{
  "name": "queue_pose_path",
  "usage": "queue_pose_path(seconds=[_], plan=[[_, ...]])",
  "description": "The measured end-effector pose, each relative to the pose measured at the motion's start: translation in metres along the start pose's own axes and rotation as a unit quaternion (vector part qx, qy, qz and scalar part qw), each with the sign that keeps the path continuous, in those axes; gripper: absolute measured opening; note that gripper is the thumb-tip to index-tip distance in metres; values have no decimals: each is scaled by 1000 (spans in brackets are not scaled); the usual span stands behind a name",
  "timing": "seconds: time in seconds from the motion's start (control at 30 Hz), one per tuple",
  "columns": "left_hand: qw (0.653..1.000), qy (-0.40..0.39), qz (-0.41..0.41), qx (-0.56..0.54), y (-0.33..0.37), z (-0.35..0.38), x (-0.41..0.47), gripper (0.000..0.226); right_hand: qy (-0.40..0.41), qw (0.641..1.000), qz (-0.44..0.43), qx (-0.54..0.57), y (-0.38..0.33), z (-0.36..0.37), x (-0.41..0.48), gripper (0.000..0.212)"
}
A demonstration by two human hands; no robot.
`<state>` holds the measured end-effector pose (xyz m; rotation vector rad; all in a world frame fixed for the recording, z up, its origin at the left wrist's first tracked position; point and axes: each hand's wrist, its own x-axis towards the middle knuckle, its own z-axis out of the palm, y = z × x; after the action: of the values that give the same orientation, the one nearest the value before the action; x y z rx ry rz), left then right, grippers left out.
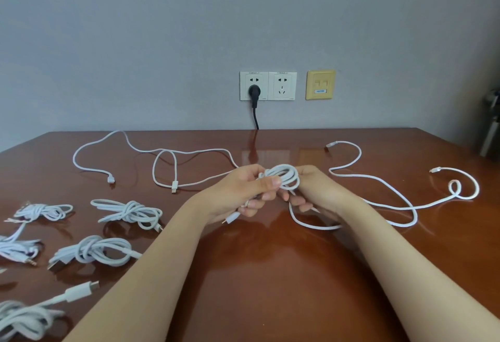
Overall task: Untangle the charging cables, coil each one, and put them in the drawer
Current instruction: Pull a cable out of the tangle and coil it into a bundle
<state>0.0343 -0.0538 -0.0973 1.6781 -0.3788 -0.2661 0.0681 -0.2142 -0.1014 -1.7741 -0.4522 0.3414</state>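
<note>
My left hand (243,192) and right hand (318,192) both curl round a half-wound white coil (284,176), held just above the table (270,274) at centre. Loose cable (416,218) trails toward 3 o'clock. A slack cable (174,186) sprawls at 10 o'clock, knotted bundles (130,213) at 8, wall sockets (282,85) with a black plug (254,92) at 12.

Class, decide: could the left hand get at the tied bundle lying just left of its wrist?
Probably yes, once freed: the bundle lies close with bare table between, but the left hand now grips the coil with the right hand.
</note>
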Motion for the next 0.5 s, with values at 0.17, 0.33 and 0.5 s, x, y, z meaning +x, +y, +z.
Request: queue_pose_path(seconds=[0.17,0.33,0.5], plan=[[996,82,-2,-32,-8,-2,8,9,77,979,-46,-181,1,10,4,36],[984,174,14,-46,-10,-7,13,13,58,918,-71,-385,-3,22,-1,33],[969,246,-2,11,-12,-8,17,25,88,859,-142,-484,-12,33,-9,27]])
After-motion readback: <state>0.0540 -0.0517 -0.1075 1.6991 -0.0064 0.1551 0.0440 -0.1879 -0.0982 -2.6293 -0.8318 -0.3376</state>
